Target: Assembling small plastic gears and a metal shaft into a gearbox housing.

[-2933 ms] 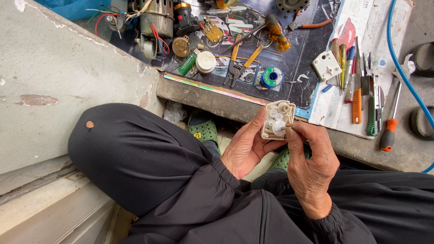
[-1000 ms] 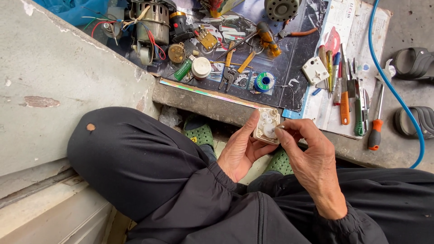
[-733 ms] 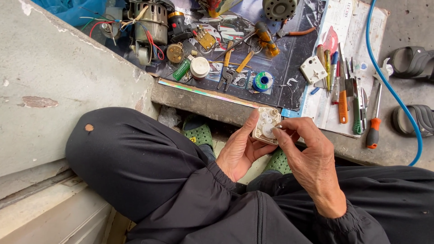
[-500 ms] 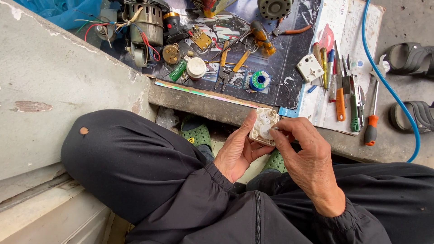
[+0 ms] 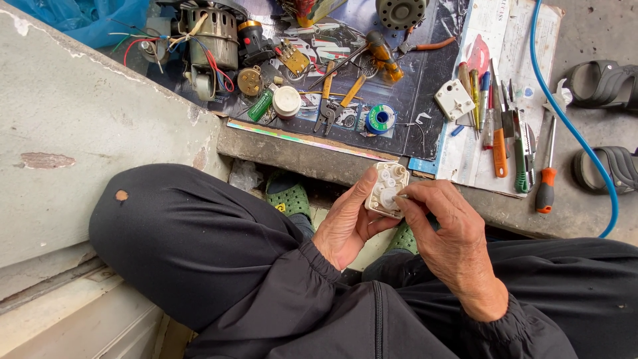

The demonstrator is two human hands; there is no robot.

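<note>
White gearbox (image 5: 386,190), gears inside, gripped by left hand (image 5: 347,223); right hand (image 5: 452,242) fingers pinch gear.

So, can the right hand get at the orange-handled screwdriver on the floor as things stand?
Probably yes. The right hand is pinching at the small white gearbox, but the orange-handled screwdriver lies uncovered on its right, with nothing between them.

both hands bare: left hand (image 5: 345,223), right hand (image 5: 452,242), no gloves or rings seen. black jacket, smooth fabric, elastic gathered cuffs at both wrists, black zip down the front. black trousers; small round brownish spot on the left knee. green perforated clogs on the feet below.
</note>
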